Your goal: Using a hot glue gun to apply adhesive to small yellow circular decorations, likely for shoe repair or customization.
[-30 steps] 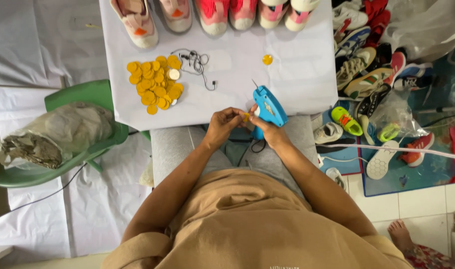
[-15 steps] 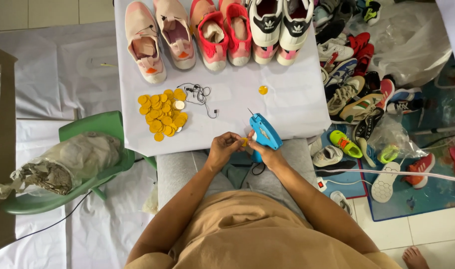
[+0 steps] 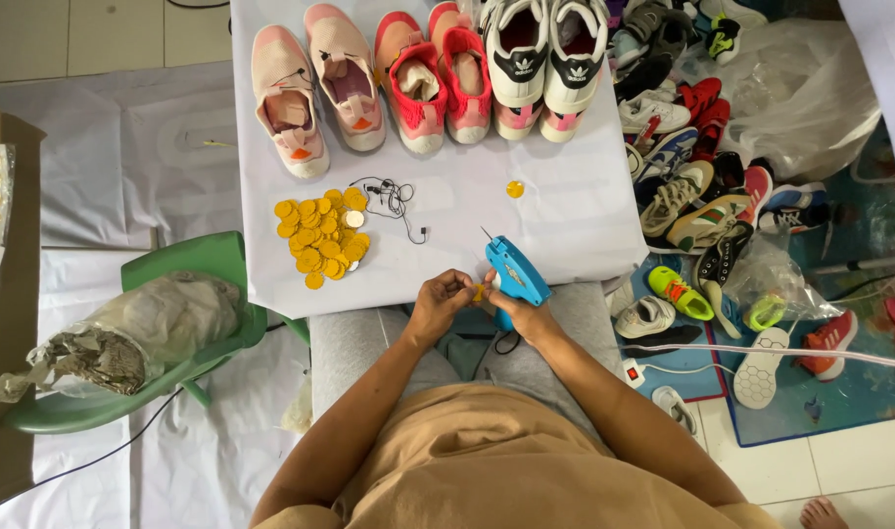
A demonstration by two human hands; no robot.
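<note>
Blue tagging gun (image 3: 515, 276) and yellow tag at centre frame.
Right hand (image 3: 522, 312) grips the gun; left hand (image 3: 438, 300), just left of it, pinches a small yellow tag (image 3: 479, 292) between them.

A blue tagging gun (image 3: 515, 275), needle pointing up-left, touches 1 small yellow round tag (image 3: 479, 291) at the table's near edge.

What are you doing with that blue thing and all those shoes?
A person sits at a white table. The right hand holds a blue tag gun, needle pointing away, while the left hand pinches a small yellow tag against it. A pile of yellow round tags lies by a black string, and one tag sits alone. Three pairs of shoes line the far edge. More shoes lie on the floor.
</note>
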